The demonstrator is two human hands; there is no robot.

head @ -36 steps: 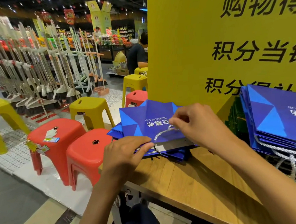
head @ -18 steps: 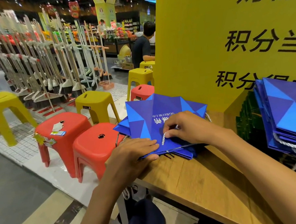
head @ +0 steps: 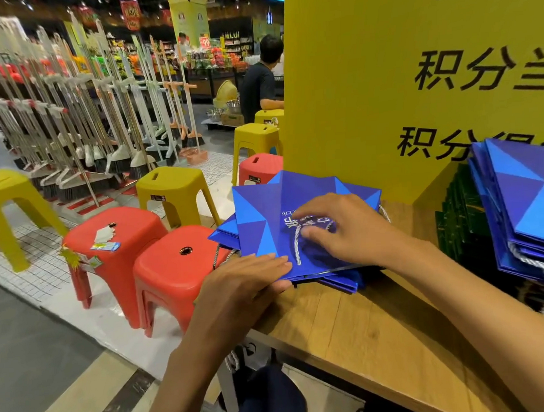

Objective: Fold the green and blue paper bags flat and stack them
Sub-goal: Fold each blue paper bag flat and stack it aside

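- The right hand point(head: 350, 230), in the middle of the frame, lies on the top blue bag point(head: 259, 231) with its fingers spread wide and fairly straight. Half a second ago it was pinching the rope handle point(head: 297, 248). Now it has let go and presses down over the handle.
- The left hand point(head: 253, 285), lower centre, keeps its fingers flat on the bag's near left corner, as it did a second ago. Its thumb sits at the bag's edge, and I cannot tell whether it is tucked underneath.
- The top blue bag lies flat on a small fanned pile of blue bags point(head: 341, 281) at the left end of the wooden table point(head: 365, 333). The pile is just in front of the yellow sign board point(head: 353, 107).
- As I read it, going from pinching to pressing means this bag is folded and placed, and the hands are only smoothing it and tucking the handle down.
- A second heap of blue bags point(head: 528, 198) sits at the right edge of the frame. It rests over what look like dark green bags point(head: 454, 218), which are partly hidden.
- That suggests more bags are still to be folded, and the likely next move is a reach to the right.
- A red stool point(head: 173, 267) stands just left of the table.
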